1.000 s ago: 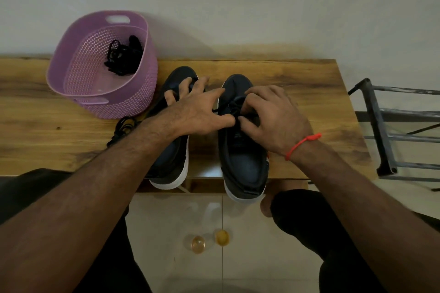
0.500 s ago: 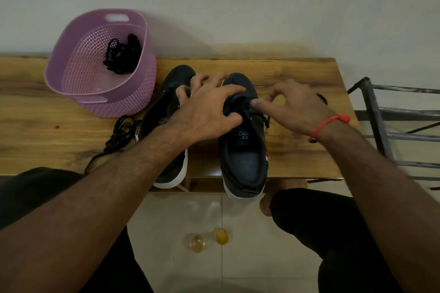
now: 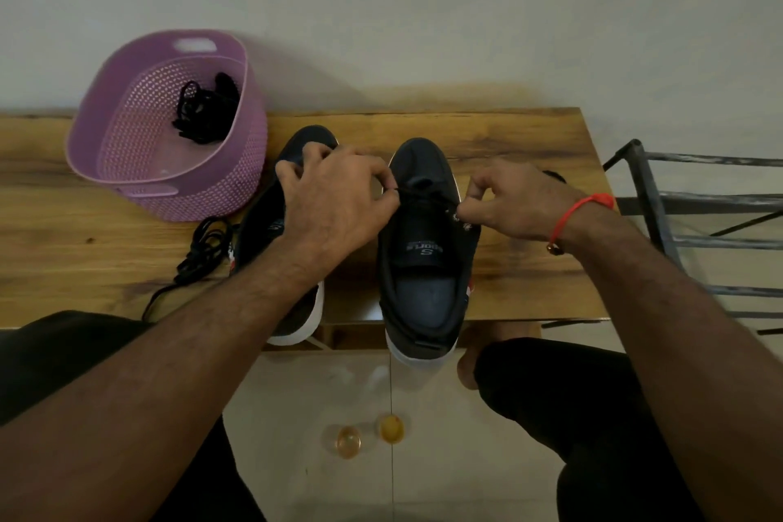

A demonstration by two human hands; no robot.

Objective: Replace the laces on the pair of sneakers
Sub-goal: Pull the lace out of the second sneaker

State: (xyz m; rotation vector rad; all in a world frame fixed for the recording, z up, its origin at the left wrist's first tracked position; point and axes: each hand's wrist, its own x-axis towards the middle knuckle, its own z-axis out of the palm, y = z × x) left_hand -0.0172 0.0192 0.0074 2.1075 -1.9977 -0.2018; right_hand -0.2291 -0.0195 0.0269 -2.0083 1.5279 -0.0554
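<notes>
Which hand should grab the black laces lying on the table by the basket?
Probably the left hand. The loose black laces lie on the wooden table on that side, beside the dark left sneaker. The right hand is beyond the dark right sneaker, pinching its black lace.

Two dark navy sneakers with white soles are sitting side by side on the wooden bench, toes pointing to 12 o'clock, heels overhanging at 6. The right sneaker is lying open-mouthed with a black lace stretching across its eyelets. The left sneaker is resting partly hidden. At its 9 o'clock a loose black lace is lying tangled; at 11 o'clock more black laces are sitting bundled.
</notes>
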